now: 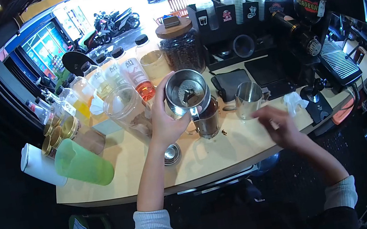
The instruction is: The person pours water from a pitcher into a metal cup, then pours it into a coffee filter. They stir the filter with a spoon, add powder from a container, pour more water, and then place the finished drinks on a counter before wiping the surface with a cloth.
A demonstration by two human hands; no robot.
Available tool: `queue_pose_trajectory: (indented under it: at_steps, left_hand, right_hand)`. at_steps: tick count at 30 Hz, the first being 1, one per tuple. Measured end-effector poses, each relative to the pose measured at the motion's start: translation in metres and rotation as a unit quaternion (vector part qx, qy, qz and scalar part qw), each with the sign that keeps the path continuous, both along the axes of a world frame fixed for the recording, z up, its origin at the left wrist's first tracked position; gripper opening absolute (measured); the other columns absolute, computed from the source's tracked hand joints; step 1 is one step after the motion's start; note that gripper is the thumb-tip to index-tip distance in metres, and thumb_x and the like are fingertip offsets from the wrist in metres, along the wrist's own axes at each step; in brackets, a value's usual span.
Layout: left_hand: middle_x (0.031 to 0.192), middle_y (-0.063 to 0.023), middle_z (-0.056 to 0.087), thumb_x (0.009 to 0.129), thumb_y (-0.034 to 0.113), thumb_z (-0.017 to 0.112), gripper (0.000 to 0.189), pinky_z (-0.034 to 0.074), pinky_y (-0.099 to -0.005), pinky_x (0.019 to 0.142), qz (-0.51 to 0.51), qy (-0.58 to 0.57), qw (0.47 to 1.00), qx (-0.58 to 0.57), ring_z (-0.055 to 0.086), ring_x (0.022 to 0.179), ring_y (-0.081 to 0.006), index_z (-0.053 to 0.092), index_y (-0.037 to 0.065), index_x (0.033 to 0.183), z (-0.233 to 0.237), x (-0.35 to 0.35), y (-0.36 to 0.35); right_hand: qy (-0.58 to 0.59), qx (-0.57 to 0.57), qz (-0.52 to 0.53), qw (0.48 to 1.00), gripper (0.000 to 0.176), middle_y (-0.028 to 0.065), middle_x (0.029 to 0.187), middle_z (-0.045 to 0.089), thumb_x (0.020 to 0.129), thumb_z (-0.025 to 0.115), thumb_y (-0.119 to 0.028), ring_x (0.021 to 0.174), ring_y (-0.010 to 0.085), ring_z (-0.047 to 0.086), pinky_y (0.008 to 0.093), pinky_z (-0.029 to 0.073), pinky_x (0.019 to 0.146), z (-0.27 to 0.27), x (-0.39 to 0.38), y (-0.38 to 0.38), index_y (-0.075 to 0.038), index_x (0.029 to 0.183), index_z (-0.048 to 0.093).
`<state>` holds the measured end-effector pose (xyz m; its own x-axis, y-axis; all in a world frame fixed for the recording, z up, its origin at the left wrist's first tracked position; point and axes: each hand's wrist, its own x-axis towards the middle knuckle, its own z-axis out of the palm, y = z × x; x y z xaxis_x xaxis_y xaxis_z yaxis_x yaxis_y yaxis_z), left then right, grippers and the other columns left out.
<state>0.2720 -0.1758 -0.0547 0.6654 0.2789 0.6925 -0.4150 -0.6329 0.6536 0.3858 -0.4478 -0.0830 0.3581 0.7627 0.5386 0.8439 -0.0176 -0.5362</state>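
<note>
My left hand (169, 122) grips a metal pitcher (170, 90) with a handle, its round mouth turned up toward me. Inside it, something dark and light bubbles show at the bottom. Partly behind it on the counter is a glass jar (208, 124) of brown liquid. My right hand (276, 124) hovers over the counter's front edge with curled fingers; whether anything is in them is hidden. Just left of that hand stands another metal cup (247, 99). A clear tub (126, 107) with brown contents is left of my left hand, and a round metal lid (172, 154) lies below it.
On the left stand a green pitcher (85, 162), a white container (40, 163) and several bottles (132, 72). A coffee bean jar (181, 49) is at the back. A grinder (309, 11) and a drip tray (340, 59) are right, near a crumpled tissue (295, 103).
</note>
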Motion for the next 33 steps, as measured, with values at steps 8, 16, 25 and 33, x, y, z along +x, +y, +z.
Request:
queue_pose_trajectory:
  at_steps: [8,16,25,33]
  left_hand:
    - [0.124,-0.0113,0.051,0.060,0.018,0.085,0.085,0.037,-0.0358,0.102,-0.023,-0.001,1.000,-0.014,0.050,0.116,-0.0220,0.040,0.001,0.131,-0.010,-0.001,-0.003]
    - [0.124,-0.0114,0.052,0.059,0.018,0.085,0.082,0.037,-0.0361,0.102,0.008,-0.008,1.000,0.000,0.050,0.116,-0.0226,0.043,0.002,0.128,-0.010,-0.002,-0.004]
    - [0.123,-0.0114,0.052,0.058,0.014,0.084,0.083,0.035,-0.0357,0.103,-0.002,-0.005,1.000,-0.004,0.050,0.117,-0.0216,0.042,0.002,0.128,-0.015,-0.003,0.001]
    - [0.121,-0.0123,0.052,0.053,0.010,0.076,0.081,0.037,-0.0354,0.100,0.015,0.009,1.000,-0.009,0.050,0.115,-0.0247,0.044,0.004,0.128,-0.024,0.005,0.004]
  right_hand:
    - [-0.170,-0.059,0.042,0.983,0.048,0.0124,0.113,0.059,0.071,0.060,0.002,0.098,0.0276,0.058,0.0375,0.048,0.084,-0.074,0.014,0.039,-0.007,0.118,0.057]
    - [-0.216,-0.140,0.070,0.964,0.044,0.0096,0.116,0.059,0.075,0.054,-0.001,0.103,0.0246,0.054,0.0366,0.043,0.090,-0.070,0.018,0.039,-0.007,0.118,0.058]
    - [-0.166,0.101,-0.140,0.971,0.031,0.0138,0.107,0.058,0.082,0.048,-0.001,0.100,0.0307,0.056,0.0379,0.045,0.085,-0.019,0.040,0.028,-0.003,0.110,0.058]
    - [0.192,0.004,-0.085,0.978,0.018,0.0095,0.082,0.058,0.097,0.043,-0.013,0.077,0.0169,0.058,0.0302,0.047,0.071,-0.044,0.094,0.018,0.002,0.099,0.053]
